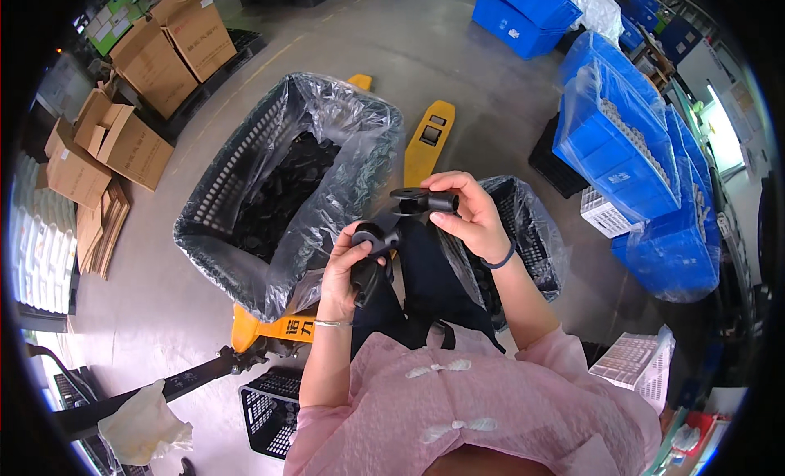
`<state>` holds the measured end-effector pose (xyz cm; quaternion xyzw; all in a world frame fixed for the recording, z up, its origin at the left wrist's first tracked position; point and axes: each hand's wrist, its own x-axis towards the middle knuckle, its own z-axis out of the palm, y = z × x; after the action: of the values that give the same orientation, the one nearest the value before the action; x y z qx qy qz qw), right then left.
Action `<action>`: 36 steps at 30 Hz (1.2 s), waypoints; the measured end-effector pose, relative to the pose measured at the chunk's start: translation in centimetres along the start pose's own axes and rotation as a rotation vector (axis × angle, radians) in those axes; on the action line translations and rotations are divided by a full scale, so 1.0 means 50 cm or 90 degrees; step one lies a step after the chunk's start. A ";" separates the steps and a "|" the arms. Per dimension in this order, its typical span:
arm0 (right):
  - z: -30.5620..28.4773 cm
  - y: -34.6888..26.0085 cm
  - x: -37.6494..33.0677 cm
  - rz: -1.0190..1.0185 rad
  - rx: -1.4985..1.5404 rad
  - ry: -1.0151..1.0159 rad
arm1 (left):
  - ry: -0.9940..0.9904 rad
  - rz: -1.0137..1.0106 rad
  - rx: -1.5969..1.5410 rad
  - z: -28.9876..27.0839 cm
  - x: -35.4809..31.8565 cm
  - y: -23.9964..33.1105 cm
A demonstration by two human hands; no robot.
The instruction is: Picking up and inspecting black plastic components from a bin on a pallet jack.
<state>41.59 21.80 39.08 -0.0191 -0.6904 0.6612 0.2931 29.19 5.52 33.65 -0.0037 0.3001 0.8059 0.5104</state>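
Observation:
My left hand is closed around black plastic pieces. One piece with a round, cup-like end shows above the thumb, and a darker part hangs below the fingers. To the right and slightly higher, my right hand pinches a black fitting by its cylindrical end between thumb and fingers. Its flat round end points left, just above the piece in my left hand. Behind my left hand stands a large dark crate lined with clear plastic, with many black parts inside.
A smaller lined crate stands by my right forearm. Yellow pallet-truck forks lie beneath the large crate. Stacked blue bins fill the right side. Cardboard boxes stand at left, and a black basket sits at lower left.

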 end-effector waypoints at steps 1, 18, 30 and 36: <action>0.000 0.001 -0.001 0.011 0.011 0.010 | 0.003 0.003 0.000 -0.001 0.001 0.001; -0.006 0.006 -0.006 0.010 -0.074 -0.061 | -0.035 0.430 0.335 0.030 0.019 -0.001; -0.018 0.033 -0.015 0.251 0.212 -0.144 | -0.099 0.215 0.350 0.048 0.015 -0.013; -0.044 0.029 -0.062 0.312 0.193 -0.130 | -0.132 0.209 0.439 0.052 0.026 -0.032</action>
<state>44.56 22.68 36.46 -0.0741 -0.5845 0.8062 0.0535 30.68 8.35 34.59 0.2977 0.4967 0.7247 0.3735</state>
